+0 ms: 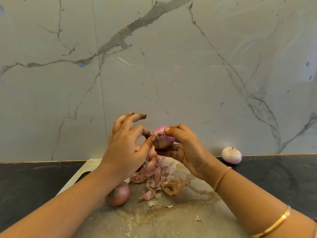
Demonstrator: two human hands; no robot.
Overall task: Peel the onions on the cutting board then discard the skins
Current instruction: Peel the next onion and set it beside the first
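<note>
My right hand [187, 150] grips a pink onion [162, 137] above the cutting board [188, 212], its root end facing me. My left hand [127, 145] pinches at the onion's left side with thumb and forefinger, the other fingers spread. An unpeeled onion [118, 194] with a sticker lies on the board under my left forearm. Further onions [152, 152] sit partly hidden behind my hands. A heap of loose onion skins [157, 176] lies mid-board. A peeled onion [231, 155] rests on the dark counter at the right.
The stained board lies on a dark counter [34, 182] against a marbled wall [171, 66]. Small skin scraps [198, 218] are scattered toward the board's near edge.
</note>
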